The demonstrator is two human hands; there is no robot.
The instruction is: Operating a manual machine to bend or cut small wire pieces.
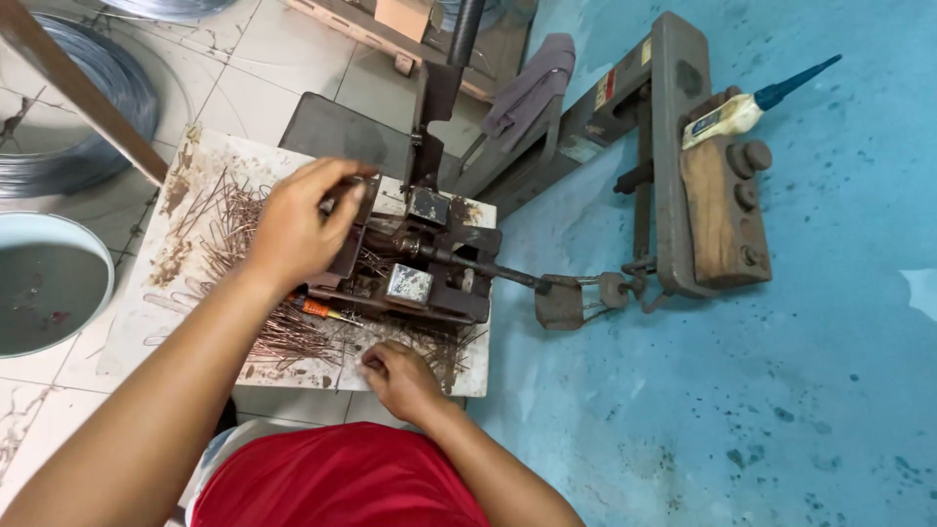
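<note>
A small dark metal press with two square blocks stands on a stained white board. My left hand reaches over the press's left side, fingers pinched on something small and dark at the tool; what it grips is hidden. Rusty, copper-coloured wire pieces lie scattered left of the press and in front of it. My right hand rests at the board's near edge, fingers curled into the wire pieces there. An orange-handled tool lies beside the press.
A heavy metal lever frame with a wooden block and a white tube with a blue nozzle extends right over the blue floor. A round basin sits at left, wire coils behind it. A grey cloth hangs at the back.
</note>
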